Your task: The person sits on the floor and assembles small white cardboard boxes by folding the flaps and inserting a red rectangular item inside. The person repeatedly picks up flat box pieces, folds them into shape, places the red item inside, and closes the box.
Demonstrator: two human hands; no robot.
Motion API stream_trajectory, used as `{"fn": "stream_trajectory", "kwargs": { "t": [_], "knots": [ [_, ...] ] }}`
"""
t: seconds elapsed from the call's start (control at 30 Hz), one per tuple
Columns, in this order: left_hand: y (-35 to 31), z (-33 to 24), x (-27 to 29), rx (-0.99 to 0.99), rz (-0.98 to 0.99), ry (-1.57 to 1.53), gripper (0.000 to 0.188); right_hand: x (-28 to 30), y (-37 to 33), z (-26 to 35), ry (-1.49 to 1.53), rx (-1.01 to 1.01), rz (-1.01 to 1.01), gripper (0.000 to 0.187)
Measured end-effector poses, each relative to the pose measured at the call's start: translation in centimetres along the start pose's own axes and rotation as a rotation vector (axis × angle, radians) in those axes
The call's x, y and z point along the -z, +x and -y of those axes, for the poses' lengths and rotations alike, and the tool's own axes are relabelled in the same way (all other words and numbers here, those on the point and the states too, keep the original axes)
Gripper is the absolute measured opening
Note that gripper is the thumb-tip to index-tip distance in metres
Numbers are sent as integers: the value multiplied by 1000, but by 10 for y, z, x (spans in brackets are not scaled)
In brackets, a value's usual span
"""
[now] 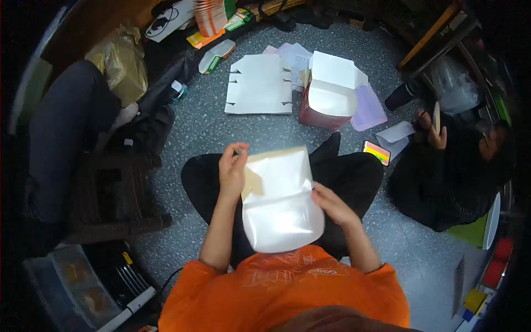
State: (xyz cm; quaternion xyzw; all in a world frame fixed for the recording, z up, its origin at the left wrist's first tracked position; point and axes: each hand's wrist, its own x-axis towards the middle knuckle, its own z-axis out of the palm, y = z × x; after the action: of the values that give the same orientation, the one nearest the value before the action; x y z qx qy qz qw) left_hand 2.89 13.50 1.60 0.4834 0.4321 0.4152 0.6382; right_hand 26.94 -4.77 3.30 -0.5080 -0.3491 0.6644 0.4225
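A partly folded white cardboard box [279,218] rests over my crossed legs, its rounded flap towards my body. My left hand [232,171] is at the box's far left corner, with thumb and fingers bent together by the side flap. On the box's right side, my right hand [333,206] grips the edge near the middle fold, fingertips partly hidden. Beyond my legs lies a pile of flat white box blanks [259,83] with slotted sides. Right of it stands a stack of folded boxes [331,99], white inside and dark red outside, the top one with its lid raised.
Papers [368,108] lie under and around the stack on the speckled floor. A lit phone [377,152] is beyond my right knee. Another person [448,171] sits at the right, holding a phone-like object. A dark wooden stool [116,193] and another person's leg [69,127] are at the left.
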Motion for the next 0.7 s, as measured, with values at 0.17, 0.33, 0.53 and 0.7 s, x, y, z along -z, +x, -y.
{"fn": "stream_trajectory", "kwargs": {
  "t": [0.17,0.33,0.53,0.7],
  "knots": [
    [34,13,-41,82,20,-54,17,10,-23,-25,106,123,-116,114],
    [83,43,-96,90,239,113,22,36,-44,-11,-122,323,-238,160],
    [129,60,-158,172,318,229,36,66,-46,-4,-394,314,-376,137],
    [199,73,-172,-86,-38,555,74,91,-39,5,100,491,-649,119]
  ]
}}
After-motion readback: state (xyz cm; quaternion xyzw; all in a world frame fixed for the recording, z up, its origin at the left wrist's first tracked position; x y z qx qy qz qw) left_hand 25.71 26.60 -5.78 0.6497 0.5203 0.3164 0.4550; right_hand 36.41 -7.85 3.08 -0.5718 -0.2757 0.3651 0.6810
